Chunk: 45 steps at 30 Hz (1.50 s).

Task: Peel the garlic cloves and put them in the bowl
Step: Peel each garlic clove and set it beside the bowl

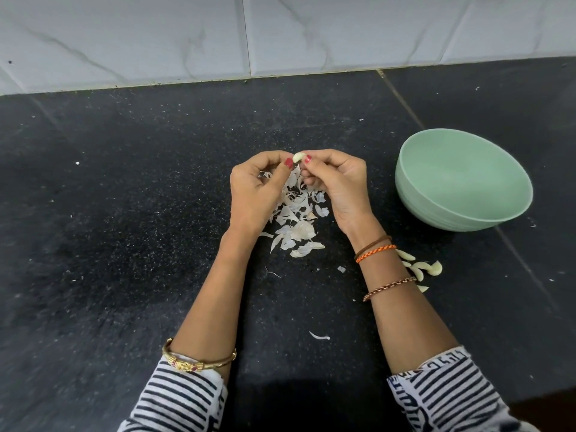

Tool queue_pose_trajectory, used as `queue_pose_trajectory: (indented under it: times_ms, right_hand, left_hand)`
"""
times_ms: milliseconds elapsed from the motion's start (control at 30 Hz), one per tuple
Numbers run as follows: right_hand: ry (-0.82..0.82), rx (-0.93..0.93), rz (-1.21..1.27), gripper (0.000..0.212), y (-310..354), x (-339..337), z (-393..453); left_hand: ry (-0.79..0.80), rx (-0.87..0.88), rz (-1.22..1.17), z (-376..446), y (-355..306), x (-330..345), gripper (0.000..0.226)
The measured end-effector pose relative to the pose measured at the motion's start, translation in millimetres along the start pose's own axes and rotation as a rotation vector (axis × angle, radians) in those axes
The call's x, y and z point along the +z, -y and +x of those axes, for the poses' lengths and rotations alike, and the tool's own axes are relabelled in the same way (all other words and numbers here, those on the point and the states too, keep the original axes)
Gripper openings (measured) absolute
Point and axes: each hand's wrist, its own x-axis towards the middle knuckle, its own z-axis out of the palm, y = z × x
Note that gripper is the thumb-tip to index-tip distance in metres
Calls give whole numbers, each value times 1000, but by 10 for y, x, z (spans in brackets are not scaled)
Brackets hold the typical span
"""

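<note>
Pinching a single garlic clove (298, 157) between the fingertips of both hands, a person works over a dark speckled counter (140, 213). The clove is pale cream, smooth and slightly curved, its visible surface bare, and it sits raised above the counter, well left of the bowl. The left hand (257, 190) curls its fingers round toward the clove, a red-painted thumbnail pressed against its left end; the right hand (338, 185) grips the other end, thumb and fingers closed on it, another red nail showing. Directly below the hands lies a heap of garlic skins (296, 219), thin, papery and off-white, spread between the two wrists, with a few stray slivers further toward the person. A mint-green bowl (461, 213) stands to the right, its visible interior showing no cloves. Several peeled cloves (428, 268), pale yellow and crescent-shaped, lie on the counter just beside the right forearm, near the bowl but outside it. Bracelets circle both forearms, above striped sleeves (180, 397). A white marbled tile wall (187, 35) runs behind the counter.
</note>
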Motion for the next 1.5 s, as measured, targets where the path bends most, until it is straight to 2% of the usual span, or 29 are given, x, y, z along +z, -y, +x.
queue_pose_trajectory:
  times_ms: [167, 333, 533, 700, 900, 967, 1067, 1200, 1300, 1500]
  right_hand:
    - [-9, -10, -46, 14, -2, -1, 2]
    - [9, -34, -60, 16, -5, 5, 3]
    - [173, 130, 105, 24, 33, -22, 7]
    - [137, 148, 130, 23, 53, -43, 6]
    - [35, 106, 88, 18, 46, 19, -29]
    - [-2, 80, 76, 18, 42, 36, -22]
    - [-72, 30, 60, 21, 25, 45, -5]
    - [-119, 6, 36, 18, 21, 45, -8]
    - [-146, 8, -40, 14, 11, 56, -10]
    - [-220, -69, -200, 18, 9, 85, -31]
  left_hand:
    - [-19, -3, 47, -9, -31, 9, 19]
    - [-24, -15, 50, -15, -35, 17, 16]
    - [-64, -68, 27, 6, -17, 33, 9]
    - [-79, -94, 6, 17, 30, -20, 22]
    - [-56, 15, 253, -21, 65, 1, 52]
    - [-103, 47, 292, -24, 102, -24, 45]
    - [-147, 21, 302, -23, 108, -61, 8]
    - [-143, -47, 342, -22, 90, -82, 24]
    - [-134, -40, 383, -38, 73, -68, 20]
    - [-127, -35, 491, -99, 2, -40, 14]
